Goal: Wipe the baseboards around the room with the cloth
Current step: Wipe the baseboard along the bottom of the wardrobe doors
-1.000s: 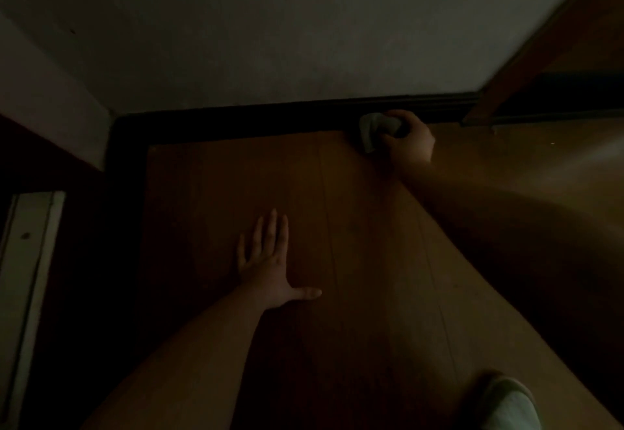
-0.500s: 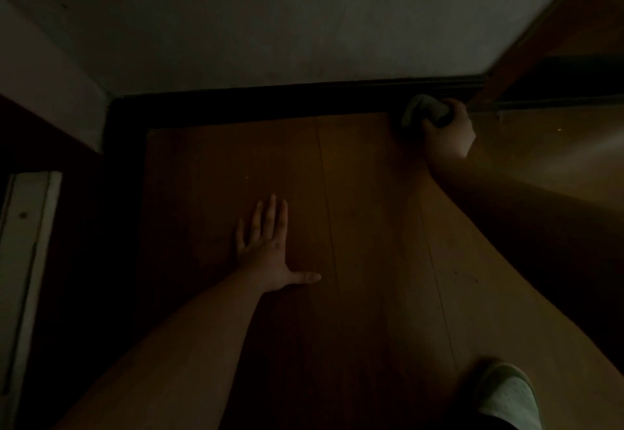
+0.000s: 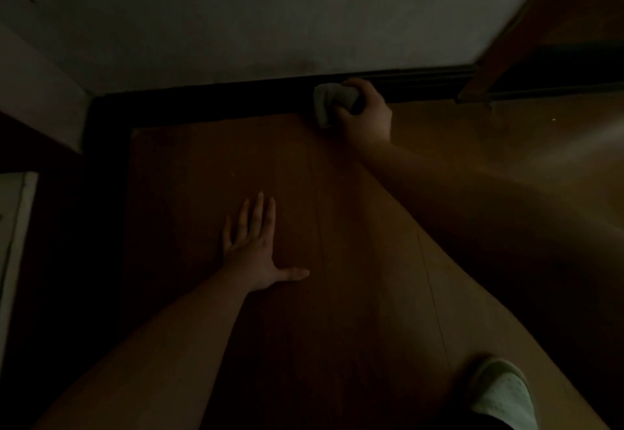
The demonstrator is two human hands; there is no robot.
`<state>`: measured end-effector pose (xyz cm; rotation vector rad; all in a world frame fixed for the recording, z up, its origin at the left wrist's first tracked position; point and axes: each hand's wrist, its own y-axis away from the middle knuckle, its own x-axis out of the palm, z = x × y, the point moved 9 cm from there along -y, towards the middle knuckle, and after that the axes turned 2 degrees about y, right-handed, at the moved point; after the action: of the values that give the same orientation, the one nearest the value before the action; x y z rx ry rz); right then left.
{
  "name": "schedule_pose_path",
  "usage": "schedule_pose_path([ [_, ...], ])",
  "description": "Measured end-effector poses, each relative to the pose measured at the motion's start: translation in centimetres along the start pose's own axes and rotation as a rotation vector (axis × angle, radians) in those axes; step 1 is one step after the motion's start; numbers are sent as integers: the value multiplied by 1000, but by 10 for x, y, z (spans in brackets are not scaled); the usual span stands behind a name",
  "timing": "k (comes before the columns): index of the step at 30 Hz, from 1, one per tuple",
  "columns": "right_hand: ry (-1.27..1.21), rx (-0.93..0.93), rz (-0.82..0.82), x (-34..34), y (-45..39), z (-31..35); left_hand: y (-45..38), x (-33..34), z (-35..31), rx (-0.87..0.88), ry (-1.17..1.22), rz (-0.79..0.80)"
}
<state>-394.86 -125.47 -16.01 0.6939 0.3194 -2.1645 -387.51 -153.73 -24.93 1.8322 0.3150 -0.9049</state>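
A pale, bunched cloth (image 3: 332,102) is gripped in the right hand (image 3: 366,114), the fingers curled round it, and is held against the dark baseboard (image 3: 209,100) at the foot of the far wall (image 3: 270,18). The cloth sticks out from the thumb side of that hand, with its lower edge at or just above the wooden floor (image 3: 354,227); whether it touches the boards cannot be told in this dim light.

The left hand (image 3: 255,249) is laid flat on the floor, fingers straight and thumb spread out toward the right hand, holding nothing. It lies well apart from the cloth, nearer the person, and appears to be used as a prop for a crouched posture. A pale slipper (image 3: 499,392) is seen close to the person, behind the right forearm.

The task is judged to be mid-course on this one wall. Beyond the little-finger side of the right hand, only a short run of baseboard is left before the wooden door frame (image 3: 499,48). On the cloth side, a longer run stretches to the corner (image 3: 98,102), where a second run turns back toward the person. No dust line or wiped streak can be made out, so which stretch is already clean cannot be told. The baseboards of the rest of the room are out of view and are presumed still to be accounted for.
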Motion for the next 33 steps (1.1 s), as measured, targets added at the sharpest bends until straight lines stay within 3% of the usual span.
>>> schedule_pose_path([
  [8, 202, 70, -119, -128, -35, -68, -1, 0, 2, -13, -3, 30],
  [16, 206, 240, -265, -192, -42, -119, -6, 2, 7, -20, -25, 51],
  [22, 116, 259, -212, -149, -11, -101, -2, 0, -1, -27, -28, 60],
  [27, 40, 64, -29, -55, 11, -26, 3, 0, -4, -16, -10, 56],
  [33, -226, 55, 39, 7, 10, 36, 3, -1, -7, -38, -21, 65],
])
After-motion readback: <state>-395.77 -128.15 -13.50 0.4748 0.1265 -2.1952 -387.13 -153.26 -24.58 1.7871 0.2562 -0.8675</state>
